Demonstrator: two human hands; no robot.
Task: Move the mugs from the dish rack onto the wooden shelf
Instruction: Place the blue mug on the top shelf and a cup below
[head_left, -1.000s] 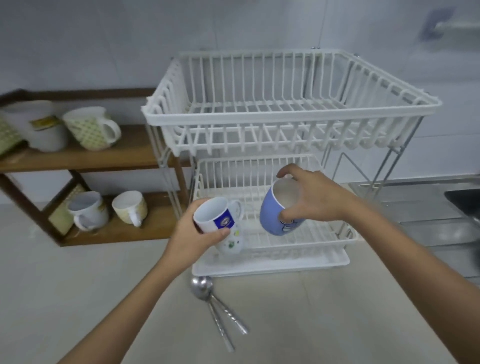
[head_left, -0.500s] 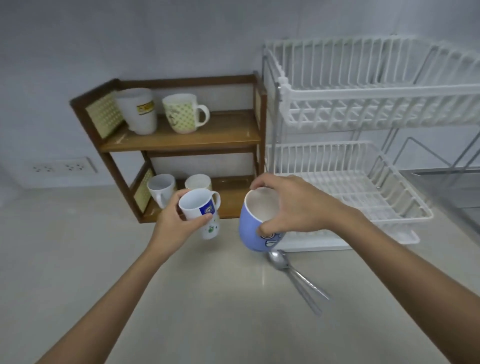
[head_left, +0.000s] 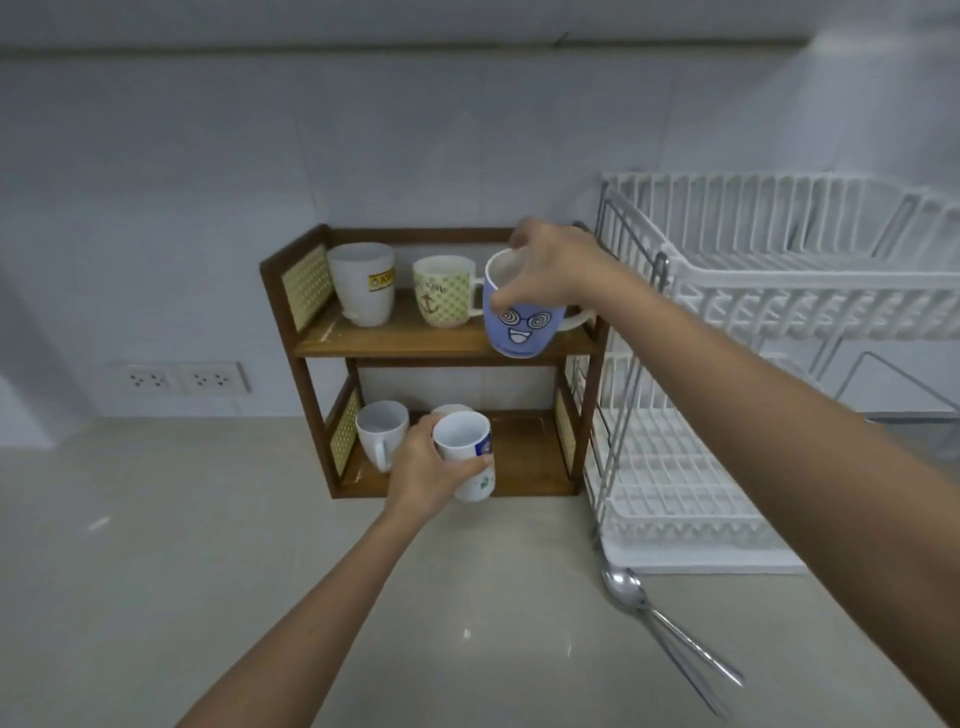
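Observation:
My right hand (head_left: 553, 265) grips the rim of a blue mug (head_left: 519, 325) with a cartoon face, held just above the right part of the wooden shelf's (head_left: 441, 340) upper board. My left hand (head_left: 423, 470) holds a white mug with a blue label (head_left: 465, 449) at the front of the lower board. A white cup (head_left: 363, 283) and a green-patterned mug (head_left: 441, 299) stand on the upper board. A white mug (head_left: 381, 431) stands on the lower board, with another mug partly hidden behind my left hand. The white dish rack (head_left: 779, 291) is to the right, with no mugs visible in it.
Two metal spoons (head_left: 665, 623) lie on the counter in front of the dish rack. Wall sockets (head_left: 184, 378) sit to the left of the shelf. The pale counter (head_left: 156, 545) spreads left and forward.
Both hands moved forward to the shelf: the blue mug rose to the upper board, the white labelled mug reached the lower board. My view swung left and nearer the shelf.

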